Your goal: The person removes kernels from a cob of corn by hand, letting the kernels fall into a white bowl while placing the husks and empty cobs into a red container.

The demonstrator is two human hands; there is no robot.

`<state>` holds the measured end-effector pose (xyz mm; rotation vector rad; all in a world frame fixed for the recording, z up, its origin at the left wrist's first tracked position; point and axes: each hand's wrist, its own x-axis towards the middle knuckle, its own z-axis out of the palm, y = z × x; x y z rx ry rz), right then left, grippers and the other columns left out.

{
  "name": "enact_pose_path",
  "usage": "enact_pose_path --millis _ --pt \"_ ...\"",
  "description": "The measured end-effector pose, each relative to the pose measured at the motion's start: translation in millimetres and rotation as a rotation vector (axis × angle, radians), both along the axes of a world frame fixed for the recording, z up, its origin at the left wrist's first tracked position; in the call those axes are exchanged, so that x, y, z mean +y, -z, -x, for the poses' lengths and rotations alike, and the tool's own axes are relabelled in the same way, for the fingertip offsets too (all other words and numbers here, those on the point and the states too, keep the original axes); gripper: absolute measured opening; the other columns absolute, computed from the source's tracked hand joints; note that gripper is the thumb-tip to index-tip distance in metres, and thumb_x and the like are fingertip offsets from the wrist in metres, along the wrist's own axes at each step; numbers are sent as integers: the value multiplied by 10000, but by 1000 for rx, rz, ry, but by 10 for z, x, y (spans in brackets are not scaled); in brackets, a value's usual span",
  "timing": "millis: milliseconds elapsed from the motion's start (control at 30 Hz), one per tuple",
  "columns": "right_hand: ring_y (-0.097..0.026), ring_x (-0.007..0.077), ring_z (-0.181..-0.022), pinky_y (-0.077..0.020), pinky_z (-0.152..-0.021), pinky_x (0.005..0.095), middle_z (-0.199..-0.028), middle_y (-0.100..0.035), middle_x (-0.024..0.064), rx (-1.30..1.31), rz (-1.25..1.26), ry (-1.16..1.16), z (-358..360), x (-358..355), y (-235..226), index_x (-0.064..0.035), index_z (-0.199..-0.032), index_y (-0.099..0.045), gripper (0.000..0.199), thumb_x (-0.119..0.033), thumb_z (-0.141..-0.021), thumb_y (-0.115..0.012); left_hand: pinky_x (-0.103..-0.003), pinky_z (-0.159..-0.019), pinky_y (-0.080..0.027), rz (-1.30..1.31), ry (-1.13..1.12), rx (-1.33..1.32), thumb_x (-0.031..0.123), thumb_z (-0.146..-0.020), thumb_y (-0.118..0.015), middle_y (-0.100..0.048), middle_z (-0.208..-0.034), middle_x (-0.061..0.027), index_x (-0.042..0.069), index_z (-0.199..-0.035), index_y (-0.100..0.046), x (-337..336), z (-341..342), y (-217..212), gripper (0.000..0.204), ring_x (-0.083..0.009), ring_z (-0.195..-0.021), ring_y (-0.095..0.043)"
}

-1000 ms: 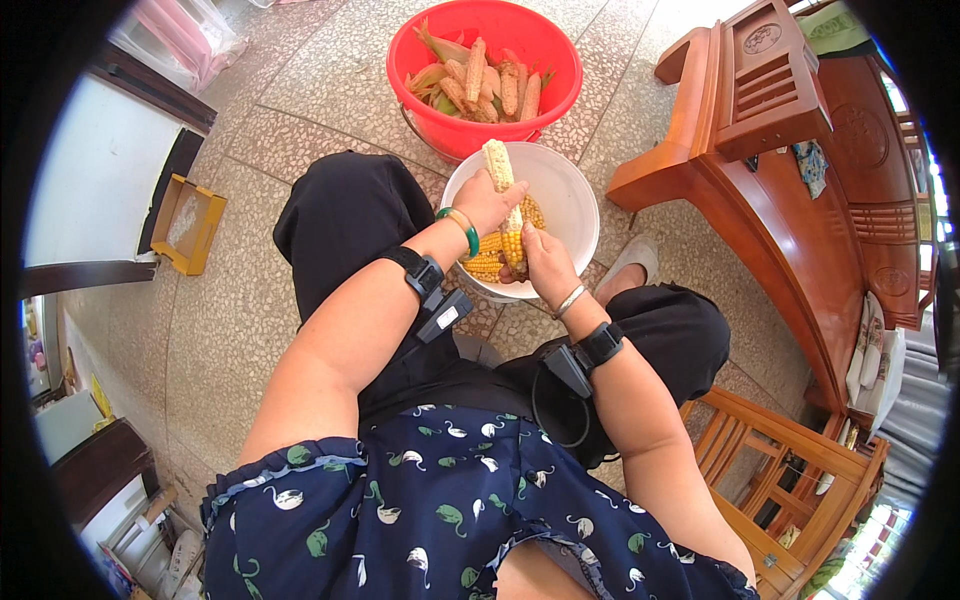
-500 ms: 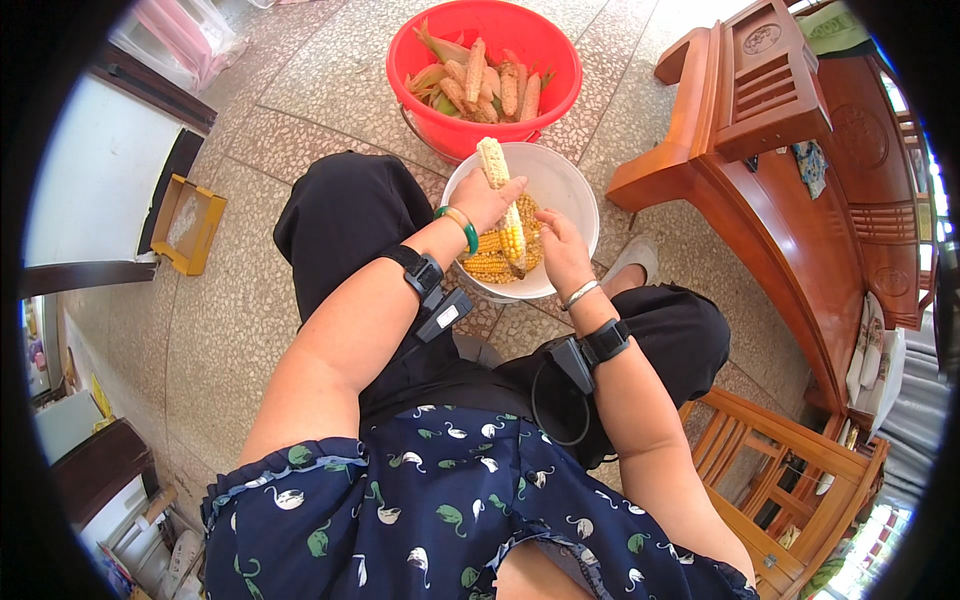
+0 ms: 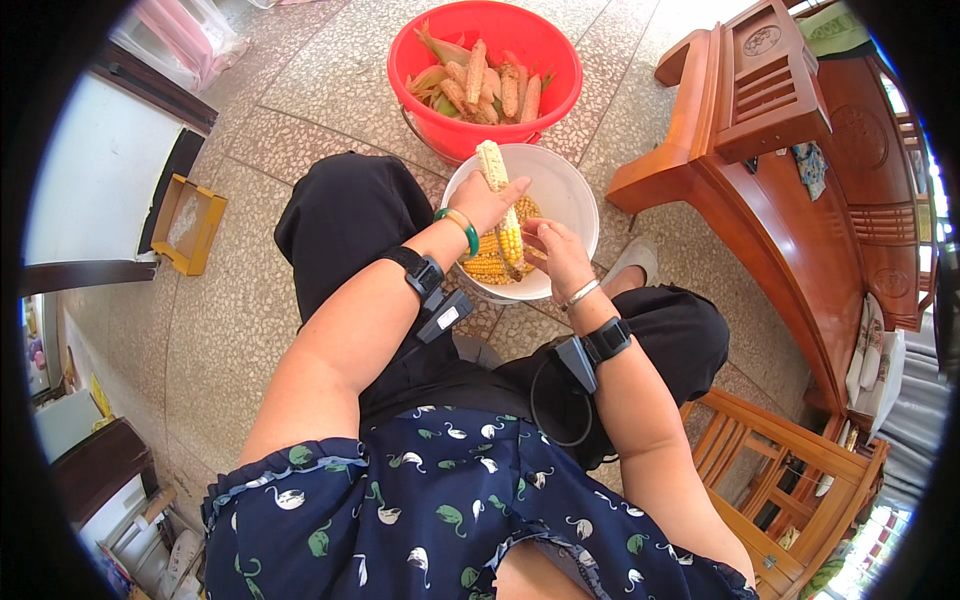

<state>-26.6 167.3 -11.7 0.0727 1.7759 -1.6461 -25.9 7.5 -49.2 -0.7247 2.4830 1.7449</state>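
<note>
1 part-bare corn cob [image 3: 511, 240], left hand [image 3: 484, 200] gripping it, right hand [image 3: 562, 256] near, fingers parted, white bucket [image 3: 572, 195] beneath

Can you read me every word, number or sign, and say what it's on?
There are none I can read.
White sticker on the black box by the left forearm: too small to read.
Round carving on the wooden bench: no letters I can make out.
</note>
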Motion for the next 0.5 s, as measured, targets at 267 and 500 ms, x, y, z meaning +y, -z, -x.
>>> enact_pose_path --millis 267,500 --pt "-562 168 -707 -497 -628 311 -858 -560 100 -352 229 -111 -140 -92 -215 -2 -1019 -485 415 -381 -906 -360 -337 -734 -450 109 -22 -72 433 -739 -606 -607 -890 -164 2 -993 -555 33 -35 -181 503 -266 -829 -591" --pt "-484 139 -434 -441 -404 263 -615 -500 72 45 7 -181 -183 -145 -54 2 -831 -478 445 -394 -919 -293 -375 -718 -461 -23 -9 5 484 -688 -618 -601 -843 -229 -36 -905 -580 53 -67 -280 564 -341 -807 -595"
